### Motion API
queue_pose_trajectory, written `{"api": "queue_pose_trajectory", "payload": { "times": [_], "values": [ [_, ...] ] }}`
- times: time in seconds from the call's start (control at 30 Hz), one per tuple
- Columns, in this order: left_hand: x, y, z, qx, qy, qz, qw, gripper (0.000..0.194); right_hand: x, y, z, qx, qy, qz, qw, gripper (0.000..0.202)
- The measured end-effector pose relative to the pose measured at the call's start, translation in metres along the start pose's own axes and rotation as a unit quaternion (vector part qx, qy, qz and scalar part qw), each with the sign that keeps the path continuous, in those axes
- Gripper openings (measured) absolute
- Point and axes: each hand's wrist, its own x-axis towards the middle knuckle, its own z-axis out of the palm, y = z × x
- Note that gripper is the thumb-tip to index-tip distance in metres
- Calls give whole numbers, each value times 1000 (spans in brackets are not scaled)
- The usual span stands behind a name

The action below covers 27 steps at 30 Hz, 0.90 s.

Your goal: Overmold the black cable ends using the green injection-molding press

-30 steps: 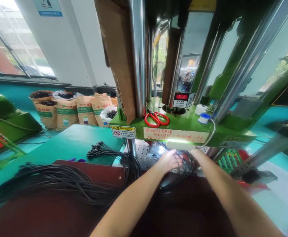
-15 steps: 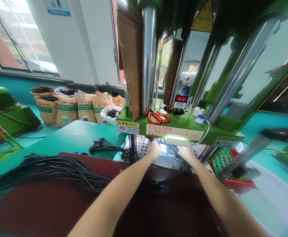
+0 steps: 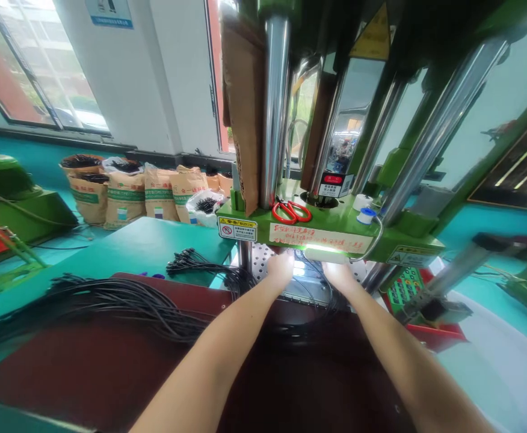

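Both arms reach forward beneath the green plate [image 3: 254, 216] of an upright press. My left hand [image 3: 281, 267] is at the left of the brightly lit metal mould area [image 3: 308, 291], its fingers mostly hidden under the plate edge. At the right of that area is my right hand [image 3: 337, 273], its fingers hidden behind the white lamp [image 3: 326, 255]. Thin black cables [image 3: 329, 294] run between the hands and hang over the front edge. Whether either hand grips anything cannot be made out.
A bundle of black cables [image 3: 123, 300] lies on the dark red board [image 3: 83, 361] at left. Red-handled scissors [image 3: 290, 211] and a blue-white spool [image 3: 366, 215] rest on the plate. A green button panel [image 3: 405, 291] stands at right. Paper sacks [image 3: 126, 198] line the wall.
The view has shifted slightly. My left hand looks a little more bent at the wrist, its knuckles closer to the plate; both hands stay under the press.
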Motion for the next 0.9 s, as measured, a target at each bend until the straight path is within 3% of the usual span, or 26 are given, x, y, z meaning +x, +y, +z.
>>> {"api": "queue_pose_trajectory", "payload": {
  "times": [0.27,0.47,0.7,0.9],
  "values": [
    [-5,27,14,-43,65,2,997,39,-6,-8,-11,-34,-19,-66,997,34],
    [0,15,17,-50,65,14,997,25,-3,-24,-12,-36,-34,-69,996,29],
    [0,10,23,-41,70,72,994,30,3,-35,-3,-31,-38,-6,999,27],
    [2,11,19,-24,74,82,994,30,5,-32,-3,-26,-29,-12,999,25]
  ]
}}
